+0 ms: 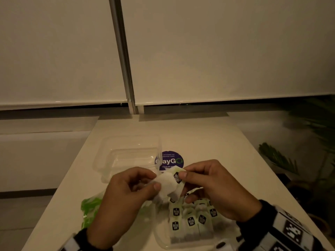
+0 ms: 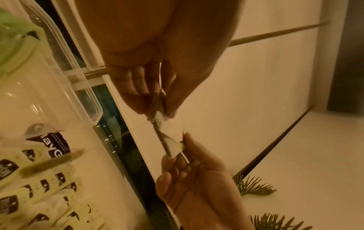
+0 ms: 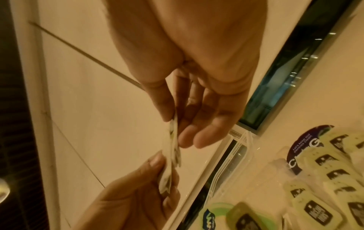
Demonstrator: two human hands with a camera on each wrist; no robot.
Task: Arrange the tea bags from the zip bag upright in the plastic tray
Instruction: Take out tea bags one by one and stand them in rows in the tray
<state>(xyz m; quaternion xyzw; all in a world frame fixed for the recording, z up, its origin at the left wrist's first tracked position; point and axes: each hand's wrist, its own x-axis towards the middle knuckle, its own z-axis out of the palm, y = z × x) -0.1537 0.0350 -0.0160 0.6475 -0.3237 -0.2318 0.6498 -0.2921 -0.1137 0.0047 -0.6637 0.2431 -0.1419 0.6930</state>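
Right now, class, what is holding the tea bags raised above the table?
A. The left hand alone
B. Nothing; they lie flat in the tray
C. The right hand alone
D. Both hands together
D: the left hand and right hand each pinch an end of the tea bags.

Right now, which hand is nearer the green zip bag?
Left. The left hand is right beside the zip bag, directly above it; the right hand is farther off, over the tray's tea bags.
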